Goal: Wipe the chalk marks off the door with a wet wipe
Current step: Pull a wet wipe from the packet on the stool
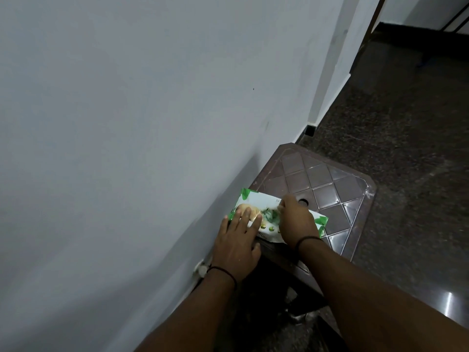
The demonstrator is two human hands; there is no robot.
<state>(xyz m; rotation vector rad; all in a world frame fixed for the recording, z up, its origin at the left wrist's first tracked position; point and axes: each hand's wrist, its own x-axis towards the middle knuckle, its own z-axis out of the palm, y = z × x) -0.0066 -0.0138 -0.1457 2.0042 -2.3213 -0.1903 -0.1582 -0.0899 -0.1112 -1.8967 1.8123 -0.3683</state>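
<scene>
A white and green pack of wet wipes lies on a brown plastic stool beside the wall. My left hand lies flat on the pack's left end, fingers straight, pressing it down. My right hand is over the middle of the pack, its fingers curled and pinching at the pack's top where the flap sits. The door and any chalk marks are out of sight.
A pale grey wall fills the left of the view. Dark speckled stone floor runs to the right of the stool. A wooden door frame shows at the top right. A small white fitting sits low on the wall.
</scene>
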